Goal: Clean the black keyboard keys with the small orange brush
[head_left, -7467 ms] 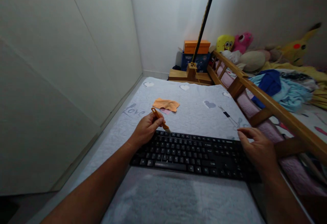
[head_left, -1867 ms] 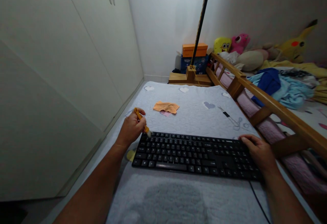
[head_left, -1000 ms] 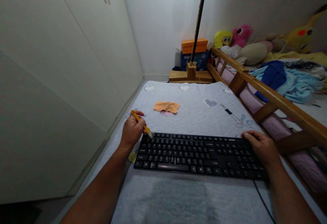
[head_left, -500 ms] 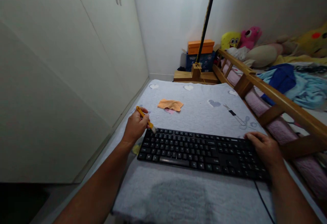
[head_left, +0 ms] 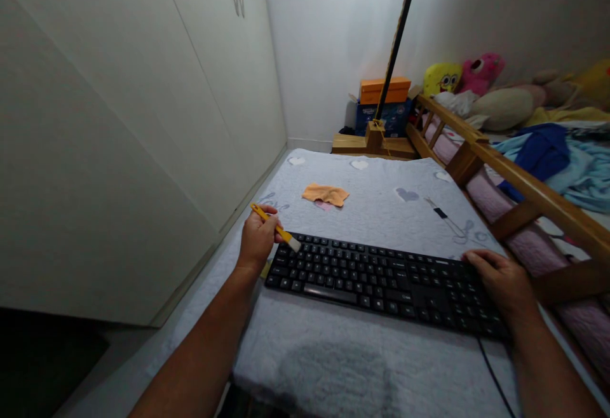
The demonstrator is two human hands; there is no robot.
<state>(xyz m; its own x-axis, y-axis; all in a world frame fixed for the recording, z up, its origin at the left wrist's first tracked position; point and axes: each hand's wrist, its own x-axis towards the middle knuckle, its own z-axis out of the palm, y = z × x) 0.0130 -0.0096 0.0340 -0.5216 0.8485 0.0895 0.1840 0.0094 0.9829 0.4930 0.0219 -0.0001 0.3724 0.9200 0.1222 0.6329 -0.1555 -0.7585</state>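
Observation:
My left hand (head_left: 258, 238) is closed around the yellow handle of a small brush (head_left: 277, 227). The pale bristles point down and right, over the top-left keys of a black keyboard (head_left: 352, 274); whether they touch the keys is hard to tell. At the keyboard's right end, my right hand (head_left: 503, 281) grips the edge, thumb along the upper corner and the other fingers mostly hidden. An orange cloth (head_left: 326, 194) lies crumpled beyond the keyboard. Farther right rests a thin tool with a black grip (head_left: 440, 213), of a kind I cannot make out.
A pale blue quilted cover with hearts (head_left: 381, 215) lies under everything. The keyboard's cable (head_left: 494, 373) trails toward me on the right. A white cabinet (head_left: 143, 151) stands at left, a wooden bed rail (head_left: 538, 180) at right. Behind are a black pole (head_left: 398, 43) and an orange box (head_left: 385, 90).
The brush now leans flatter, its bristles still near the keyboard's top-left keys. My right hand keeps its place at the right end. The whole view has shifted slightly.

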